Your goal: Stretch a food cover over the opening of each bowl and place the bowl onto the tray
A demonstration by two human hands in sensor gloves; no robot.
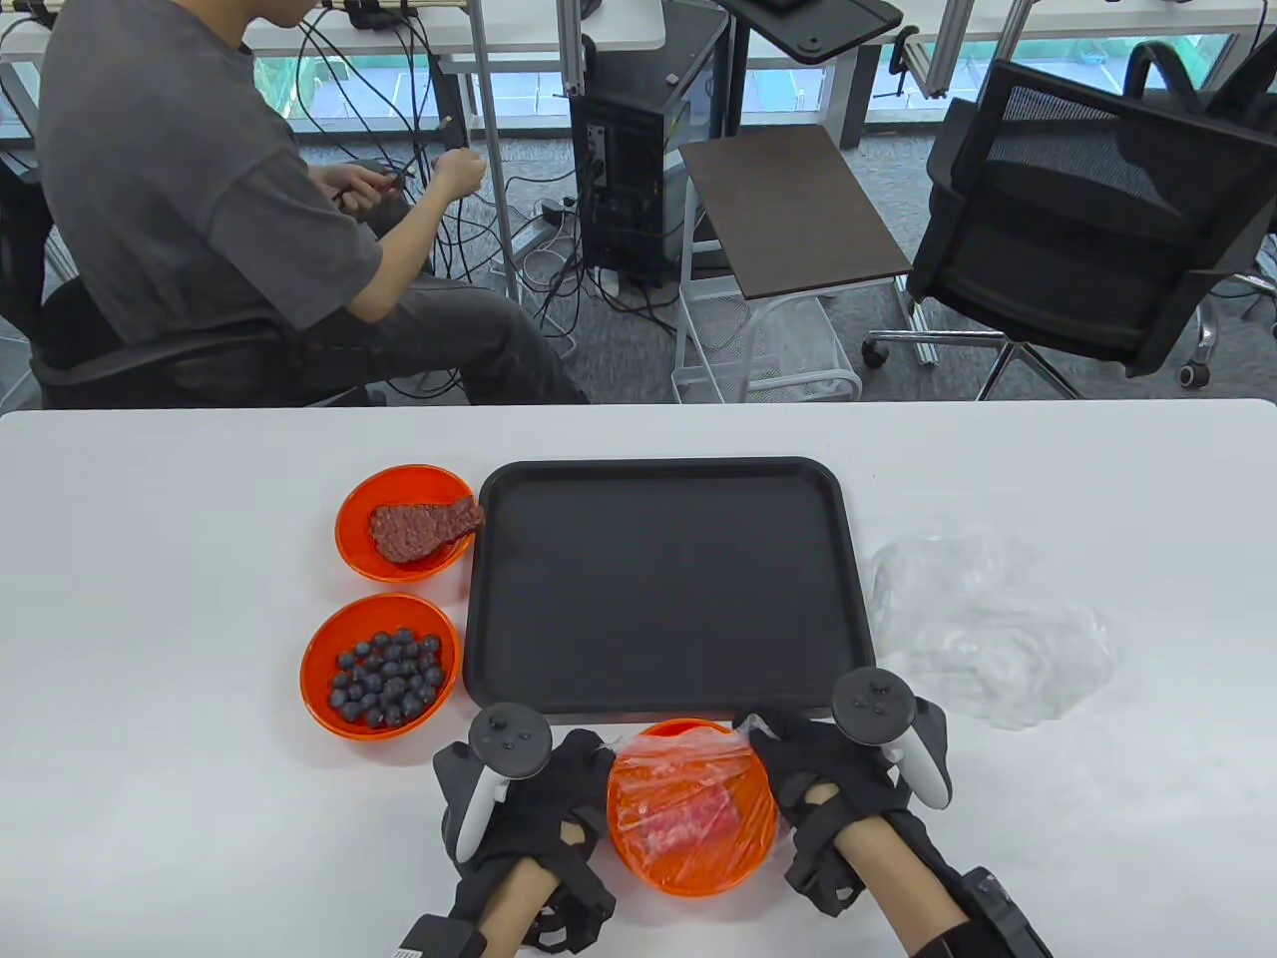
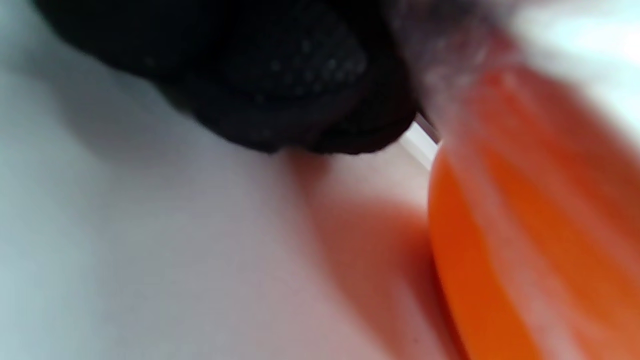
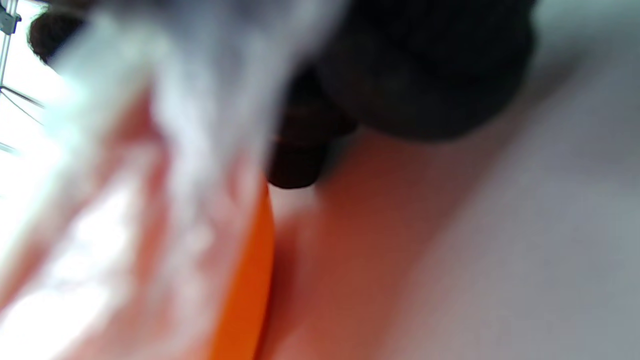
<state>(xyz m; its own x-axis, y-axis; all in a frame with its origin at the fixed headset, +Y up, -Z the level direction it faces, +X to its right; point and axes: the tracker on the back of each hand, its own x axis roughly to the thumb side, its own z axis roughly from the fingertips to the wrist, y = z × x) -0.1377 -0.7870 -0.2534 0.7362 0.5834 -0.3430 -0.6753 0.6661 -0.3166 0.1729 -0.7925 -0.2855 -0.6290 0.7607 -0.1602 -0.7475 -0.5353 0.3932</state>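
An orange bowl (image 1: 688,883) with pink food stands at the table's near edge, just in front of the black tray (image 1: 663,479). A clear plastic food cover (image 1: 678,773) lies crinkled across its opening. My left hand (image 1: 597,760) holds the cover's edge at the bowl's left rim. My right hand (image 1: 763,743) holds it at the upper right rim. Blurred in the left wrist view, curled gloved fingers (image 2: 280,85) sit next to the bowl's wall (image 2: 525,240) and the film (image 2: 450,65). The right wrist view shows the bowl (image 3: 245,295), the film (image 3: 190,100) and dark fingers (image 3: 425,75) beside them.
Two uncovered orange bowls stand left of the tray: one with a piece of meat (image 1: 404,519), one with blueberries (image 1: 381,664). A heap of clear covers (image 1: 998,624) lies right of the tray. A person sits beyond the table's far edge at the left.
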